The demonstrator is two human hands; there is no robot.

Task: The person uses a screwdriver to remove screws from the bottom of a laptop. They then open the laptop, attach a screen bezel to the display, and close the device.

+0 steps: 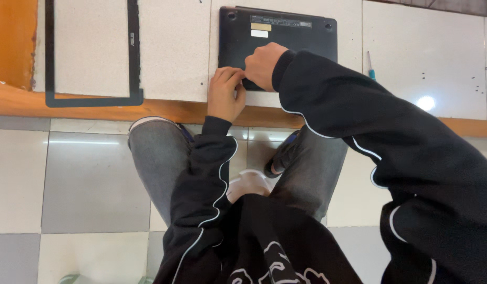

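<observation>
Black sleeves with thin white piping [390, 158] fill the lower frame, above grey trousers [159, 158] and dark shoes on a floor of pale and grey glossy tiles [80, 184]. Both arms reach forward to a white speckled worktop with a wooden front edge [175, 63]. On it lies a black laptop base, turned underside up [285, 37], with round feet at its far corners and small labels near the far edge. Its near edge sits close to the worktop's front, partly hidden by the hands. At that near edge the left hand [225, 92] rests with fingers curled, fingertips touching the casing; whether it pinches anything cannot be told. Just beside it, touching, the right hand [263, 66] is closed in a loose fist pressed on the casing, and what it grips, if anything, is hidden. Well to the left lies a thin black rectangular screen bezel frame [91, 97], empty in the middle. Right of the laptop lies a slim screwdriver with a blue-green handle [369, 66], and a few tiny dark screws [430, 76] are scattered beyond it.
</observation>
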